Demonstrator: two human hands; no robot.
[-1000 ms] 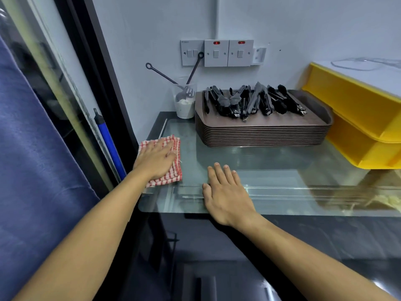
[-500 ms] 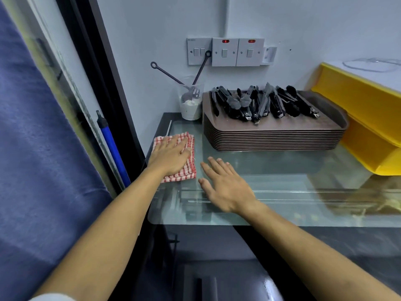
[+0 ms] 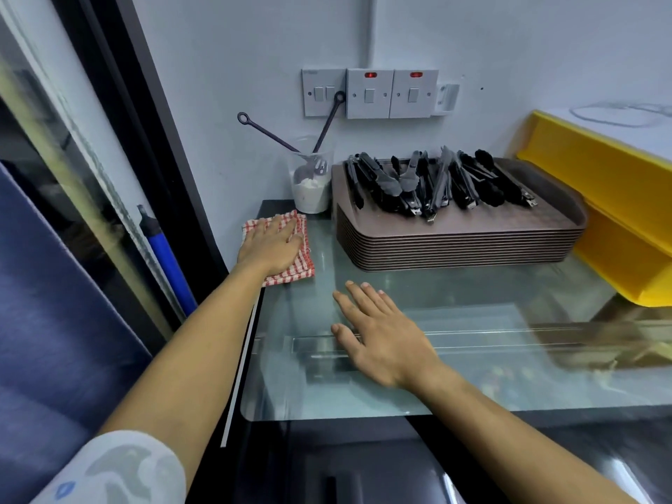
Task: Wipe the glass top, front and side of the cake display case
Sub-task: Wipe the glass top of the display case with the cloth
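The display case's glass top [image 3: 472, 303] spreads across the middle of the view, with its dark front below. A red-and-white checked cloth [image 3: 296, 265] lies flat at the glass's far left corner. My left hand [image 3: 271, 245] presses down on the cloth with straight fingers. My right hand [image 3: 378, 332] rests flat on the bare glass nearer to me, fingers spread, holding nothing.
A stack of brown trays [image 3: 462, 241] carrying several black tongs stands at the back of the glass. A plastic cup [image 3: 311, 183] with utensils sits in the back left corner. Yellow bins [image 3: 611, 220] occupy the right. A blue pole [image 3: 165, 256] leans at the left.
My left hand has pushed the cloth away from me toward the back left corner, near the cup. My right hand has slid forward on the glass too.
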